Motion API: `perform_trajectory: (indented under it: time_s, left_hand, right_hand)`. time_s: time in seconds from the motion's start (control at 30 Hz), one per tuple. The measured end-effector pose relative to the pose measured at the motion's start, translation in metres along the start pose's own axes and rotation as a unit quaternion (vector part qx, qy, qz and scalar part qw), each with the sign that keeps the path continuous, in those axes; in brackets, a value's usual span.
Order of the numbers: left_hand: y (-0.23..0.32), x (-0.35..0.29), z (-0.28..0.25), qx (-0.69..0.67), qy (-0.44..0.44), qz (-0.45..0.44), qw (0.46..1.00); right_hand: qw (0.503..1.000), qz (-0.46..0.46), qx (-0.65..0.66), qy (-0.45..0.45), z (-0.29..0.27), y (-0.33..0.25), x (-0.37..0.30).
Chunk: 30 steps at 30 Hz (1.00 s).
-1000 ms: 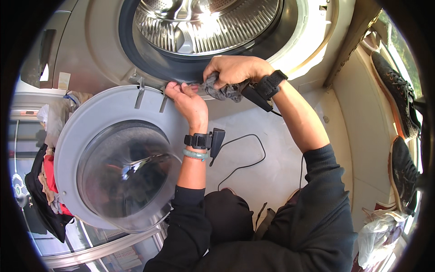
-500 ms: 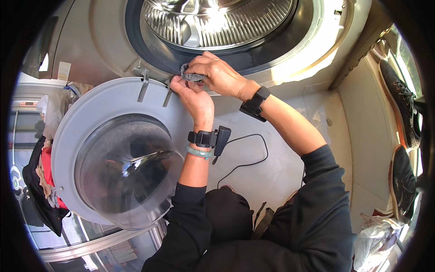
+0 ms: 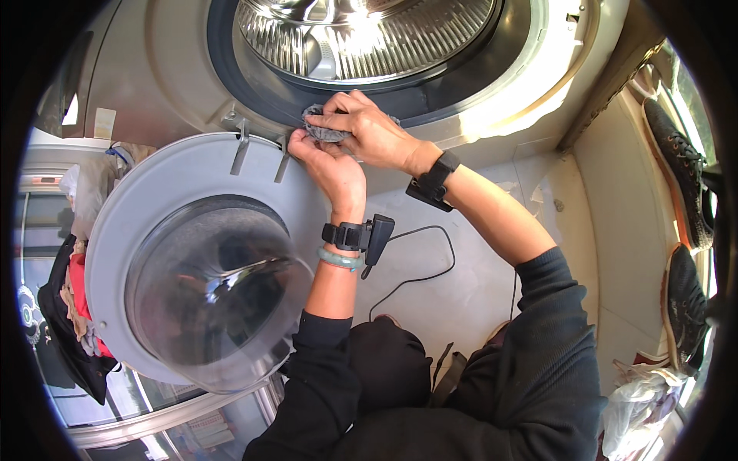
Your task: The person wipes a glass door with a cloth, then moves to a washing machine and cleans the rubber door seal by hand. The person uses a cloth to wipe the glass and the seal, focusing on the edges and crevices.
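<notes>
Fingers of my right hand point(image 3: 373, 137) pinch a crumpled grey cloth point(image 3: 326, 134) at the washer gasket point(image 3: 240, 81)'s lower edge; left hand point(image 3: 334, 170) curls just below (can't tell if gripping). Porthole door point(image 3: 215, 288) open, left.

Site: likely a home laundry corner. Evidence: grey front-loading washing machine point(image 3: 157, 77) with ribbed steel drum point(image 3: 415, 52), 12 o'clock; black lace-up shoes point(image 3: 676, 157), 3 o'clock; heaped red and black fabrics point(image 3: 63, 330), 9 o'clock.
</notes>
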<state>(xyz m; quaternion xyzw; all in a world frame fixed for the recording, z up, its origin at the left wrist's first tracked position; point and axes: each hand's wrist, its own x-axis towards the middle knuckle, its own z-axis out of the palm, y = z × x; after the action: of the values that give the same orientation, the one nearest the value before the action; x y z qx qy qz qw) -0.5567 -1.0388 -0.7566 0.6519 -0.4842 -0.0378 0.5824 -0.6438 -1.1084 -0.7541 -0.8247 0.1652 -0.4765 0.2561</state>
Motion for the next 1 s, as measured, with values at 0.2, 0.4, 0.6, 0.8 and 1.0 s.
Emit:
perform_trajectory:
  time_s: [0.2,0.4,0.6,0.8,1.0]
  left_hand:
    - [-0.002,0.001,-0.001,0.024,-0.015,-0.002,1.000]
    - [0.004,0.001,-0.001,-0.010,-0.021,-0.055,0.998]
    - [0.000,0.001,0.002,0.013,-0.004,-0.021,1.000]
    - [-0.005,0.000,0.002,0.050,0.008,0.024,0.998]
    - [0.002,0.002,0.001,-0.004,-0.021,-0.069,0.997]
  right_hand:
    - [0.995,-0.066,-0.075,-0.018,-0.004,0.020,-0.016]
    - [0.964,0.223,-0.087,-0.117,-0.060,0.008,-0.005]
    - [0.990,0.060,0.126,-0.026,-0.018,0.009,0.001]
    - [0.997,-0.012,0.007,-0.072,-0.011,0.014,0.008]
    - [0.954,0.219,-0.040,-0.199,-0.051,0.003,0.017]
